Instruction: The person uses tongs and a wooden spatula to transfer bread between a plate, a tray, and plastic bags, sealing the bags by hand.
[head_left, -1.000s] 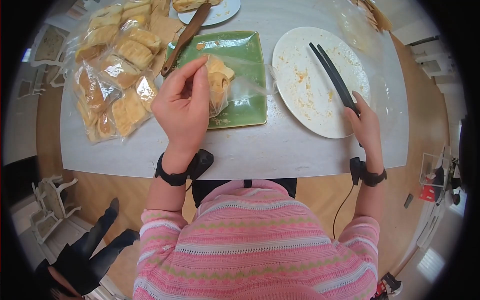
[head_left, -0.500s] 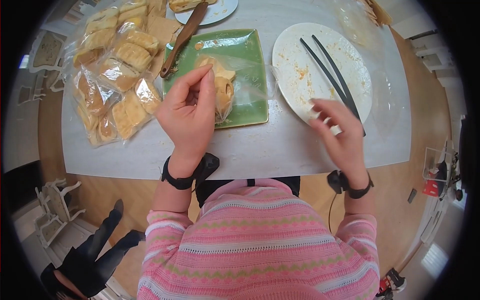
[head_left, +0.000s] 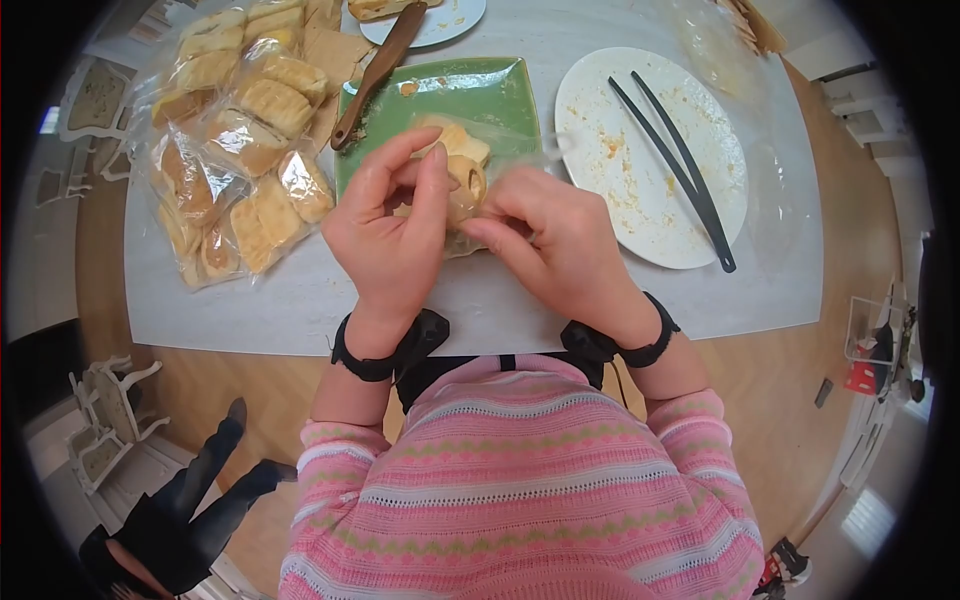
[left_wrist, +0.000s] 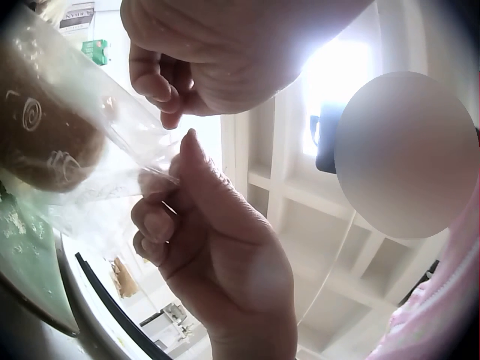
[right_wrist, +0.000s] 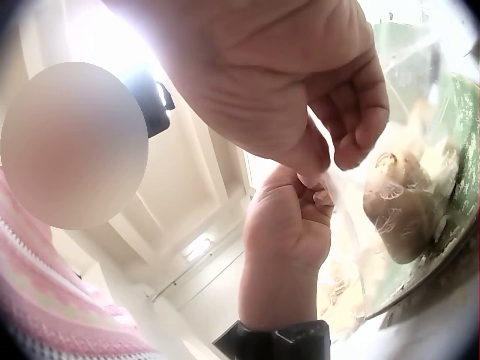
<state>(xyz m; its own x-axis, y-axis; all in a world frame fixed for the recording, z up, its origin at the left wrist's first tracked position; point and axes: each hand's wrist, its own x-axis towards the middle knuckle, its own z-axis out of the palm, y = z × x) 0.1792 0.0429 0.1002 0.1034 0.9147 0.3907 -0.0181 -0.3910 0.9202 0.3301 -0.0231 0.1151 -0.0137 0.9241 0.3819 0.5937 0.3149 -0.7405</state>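
I see both hands meet over the green plate [head_left: 500, 95] on the counter [head_left: 560, 290]: my left hand [head_left: 395, 235] and right hand [head_left: 550, 240] each pinch the clear bag [left_wrist: 82, 150], their grip closed on the film around the pastry [head_left: 462, 160]

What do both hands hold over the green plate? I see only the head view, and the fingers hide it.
Observer: In the left wrist view, the left hand and the right hand each pinch the edge of a clear plastic bag.
Operator: Is there food inside?
Observer: Yes. The right wrist view shows a brown bun with a pale swirl mark inside the bag.
Operator: Does the bag touch the plate?
Observer: In the right wrist view the bag's lower part lies by the green plate, but I cannot tell whether they touch.
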